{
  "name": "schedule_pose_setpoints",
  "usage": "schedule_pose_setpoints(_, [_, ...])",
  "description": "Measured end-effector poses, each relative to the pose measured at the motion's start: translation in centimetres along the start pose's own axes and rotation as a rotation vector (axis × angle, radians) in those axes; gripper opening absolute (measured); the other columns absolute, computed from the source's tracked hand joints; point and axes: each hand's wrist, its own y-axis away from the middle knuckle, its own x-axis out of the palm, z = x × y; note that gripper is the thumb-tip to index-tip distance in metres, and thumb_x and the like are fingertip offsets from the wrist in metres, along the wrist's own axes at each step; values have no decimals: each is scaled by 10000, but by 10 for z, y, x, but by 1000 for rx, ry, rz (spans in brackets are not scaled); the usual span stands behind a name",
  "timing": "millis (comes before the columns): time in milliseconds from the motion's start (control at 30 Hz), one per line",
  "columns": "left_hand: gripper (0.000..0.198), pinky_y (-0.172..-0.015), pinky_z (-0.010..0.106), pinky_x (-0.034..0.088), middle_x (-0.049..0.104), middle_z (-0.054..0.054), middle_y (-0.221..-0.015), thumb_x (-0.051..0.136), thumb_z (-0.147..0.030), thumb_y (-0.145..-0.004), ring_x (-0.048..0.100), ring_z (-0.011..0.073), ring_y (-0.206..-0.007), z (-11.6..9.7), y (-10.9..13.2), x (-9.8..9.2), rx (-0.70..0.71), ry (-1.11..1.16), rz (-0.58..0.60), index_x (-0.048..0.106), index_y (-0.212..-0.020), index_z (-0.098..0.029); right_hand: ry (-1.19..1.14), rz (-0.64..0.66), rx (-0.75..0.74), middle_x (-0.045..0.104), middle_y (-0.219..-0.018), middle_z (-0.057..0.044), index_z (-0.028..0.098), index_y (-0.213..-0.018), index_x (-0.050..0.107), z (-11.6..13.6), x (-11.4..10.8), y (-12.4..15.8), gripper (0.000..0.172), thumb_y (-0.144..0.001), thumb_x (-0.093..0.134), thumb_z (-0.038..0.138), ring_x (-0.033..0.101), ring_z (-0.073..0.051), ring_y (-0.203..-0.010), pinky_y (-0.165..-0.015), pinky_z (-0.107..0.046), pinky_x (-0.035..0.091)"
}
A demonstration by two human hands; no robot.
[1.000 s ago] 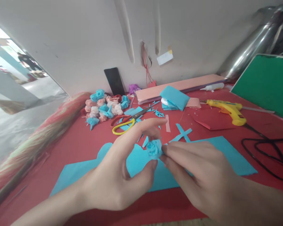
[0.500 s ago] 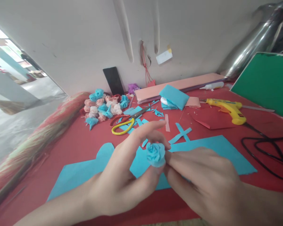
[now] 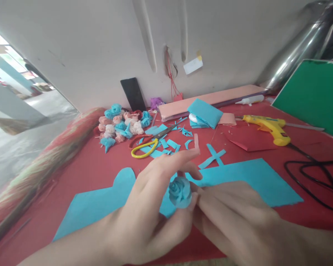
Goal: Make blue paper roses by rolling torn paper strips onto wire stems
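Note:
A small blue paper rose faces the camera between my two hands. My left hand curls around it, with the thumb along its lower right edge and the fingers arched above. My right hand is closed just right of the rose, its fingertips pinched at the flower's base, which is hidden. Beneath the hands lies a blue crepe paper sheet; another blue piece with a rounded top spreads to the left.
Scissors lie among blue scraps, beside a heap of paper roses. A yellow glue gun with a black cord is at right. Folded blue paper, a glue bottle and a green board stand behind.
Both hands and the rose have moved slightly down, the rose also a little to the left. The rose has turned a little, and more scraps show above the left hand.

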Motion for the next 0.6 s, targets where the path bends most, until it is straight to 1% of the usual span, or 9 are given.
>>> schedule_pose_setpoints(33, [576, -809, 267, 510, 602, 37, -1021, 482, -11, -796, 582, 142, -872, 0, 0, 1, 17, -14, -18, 385, -1338, -177, 12, 33, 35, 598, -476, 0, 172, -563, 577, 0, 0, 1, 474, -955, 336, 57, 589, -138, -437, -409, -292, 397])
schedule_pose_setpoints(133, [540, -752, 310, 516, 632, 44, -961, 491, -47, -800, 593, 160, -808, 1, -2, 4, 85, -111, -46, 405, -1319, -170, 0, 75, -13, 621, -510, -11, 177, -577, 574, 1, 1, 3, 476, -960, 313, 69, 570, -143, -434, -414, -313, 384])
schedule_pose_setpoints(267, [466, -795, 362, 506, 642, 53, -914, 570, -235, -829, 604, 187, -796, -1, -5, 1, 156, -211, -54, 450, -1275, -169, 18, -8, -85, 662, -579, -41, 83, -849, 652, -4, 3, 3, 406, -964, 263, 80, 584, -162, -482, -436, -334, 358])
schedule_pose_setpoints(300, [436, -813, 357, 505, 636, 56, -931, 564, -293, -848, 604, 190, -821, -3, -5, -3, 138, -178, -61, 471, -1258, -177, 16, 49, -69, 669, -606, -45, 56, -915, 647, -7, 3, 2, 347, -950, 302, 65, 596, -168, -525, -457, -331, 366])
schedule_pose_setpoints(333, [385, -819, 335, 505, 629, 56, -949, 535, -337, -875, 600, 185, -841, -6, -6, -7, 105, -125, -71, 503, -1228, -188, -15, 2, -121, 648, -590, -31, 51, -932, 641, -11, 2, 0, 324, -946, 317, 62, 557, -159, -495, -445, -325, 338])
schedule_pose_setpoints(400, [251, -815, 270, 509, 625, 42, -1003, 451, -308, -930, 590, 173, -936, -11, -8, -18, -1, -49, -55, 579, -1127, -220, -86, 20, -153, 629, -606, -16, 78, -919, 639, -20, 1, -6, 258, -933, 382, 62, 515, -157, -513, -465, -311, 325])
schedule_pose_setpoints(433, [221, -821, 229, 500, 630, 23, -1008, 426, -284, -950, 588, 153, -954, -13, -9, -23, -88, -32, -30, 615, -1052, -231, -110, 57, -168, 615, -607, -11, 114, -856, 634, -25, 0, -9, 262, -940, 388, 82, 486, -157, -518, -481, -308, 321])
schedule_pose_setpoints(500, [203, -800, 178, 488, 655, -14, -951, 442, -228, -948, 604, 130, -932, -14, -13, -34, -223, -7, 30, 644, -957, -246, -129, 88, -236, 608, -641, -11, 124, -878, 628, -35, -1, -16, 262, -954, 378, 99, 472, -163, -582, -539, -299, 340])
schedule_pose_setpoints(600, [165, -798, 151, 471, 663, -52, -885, 500, -264, -929, 612, 110, -883, -9, -18, -44, -415, 93, 123, 642, -847, -247, -190, 206, -352, 636, -752, -17, 131, -903, 609, -43, -2, -24, 287, -973, 334, 89, 485, -168, -708, -672, -300, 374])
